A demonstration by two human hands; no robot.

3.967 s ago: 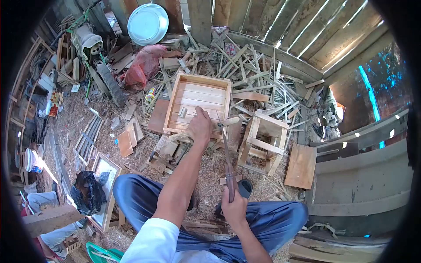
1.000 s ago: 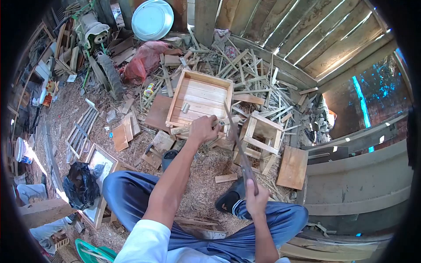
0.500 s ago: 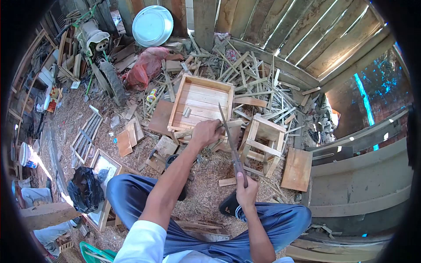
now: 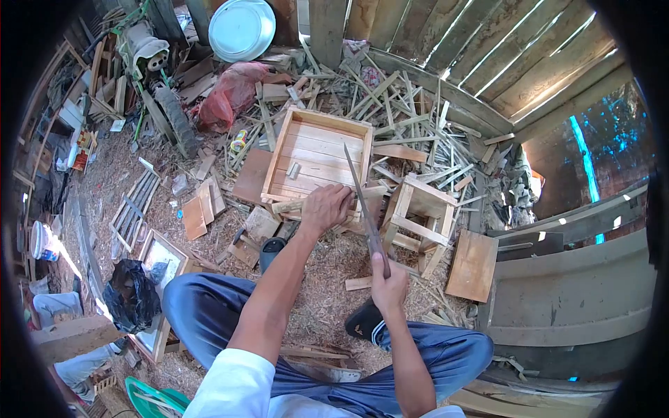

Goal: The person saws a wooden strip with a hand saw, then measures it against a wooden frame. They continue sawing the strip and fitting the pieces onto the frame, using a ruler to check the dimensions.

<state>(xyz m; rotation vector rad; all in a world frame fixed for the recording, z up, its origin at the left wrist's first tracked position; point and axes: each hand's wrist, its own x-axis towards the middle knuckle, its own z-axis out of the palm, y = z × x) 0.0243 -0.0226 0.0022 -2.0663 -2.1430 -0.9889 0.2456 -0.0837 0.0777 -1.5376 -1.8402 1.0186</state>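
In my right hand (image 4: 389,284) is a saw (image 4: 367,221) with a long, tapering blade, gripped by its brown handle. The blade points away from me and lies across a narrow wooden strip (image 4: 377,191). My left hand (image 4: 326,208) is closed around that strip just left of the blade, at the near side of a shallow wooden box (image 4: 327,152). Two short wood pieces (image 4: 293,170) lie inside the box. To the right of the blade stands a small wooden frame (image 4: 422,209) with legs. My fingers hide part of the strip.
Thin offcuts (image 4: 397,115) are heaped along the plank wall (image 4: 446,42). A wooden board (image 4: 472,265) lies at right. On the left are a black plastic bag (image 4: 130,296) and a slatted piece (image 4: 136,211). Another person's leg (image 4: 87,366) shows at lower left.
The view has shifted slightly. My right hand has drawn the saw a little toward me, while my left hand stays on the strip.
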